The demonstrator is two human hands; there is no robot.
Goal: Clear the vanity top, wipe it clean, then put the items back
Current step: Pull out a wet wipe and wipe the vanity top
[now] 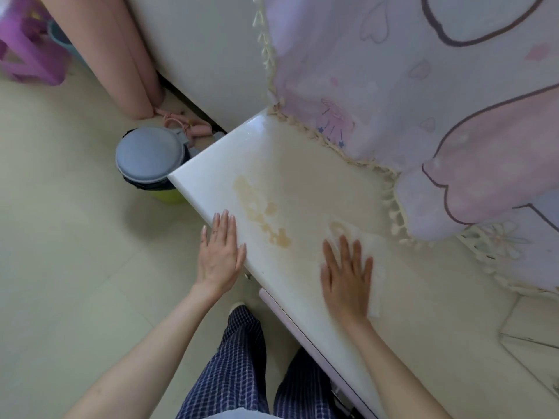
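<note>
Right hand (346,275) lies flat, fingers straight, pressing a white wipe (373,261) onto the vanity top (302,164); left hand (220,252) rests spread and flat at the front edge, holding nothing; a yellowish stain (263,211) sits between them; a blue-lidded bin (149,155) stands on the floor beside the vanity's end.

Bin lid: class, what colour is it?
Grey-blue; the bin lid shows best in the head view, on the floor left of the vanity top.
</note>
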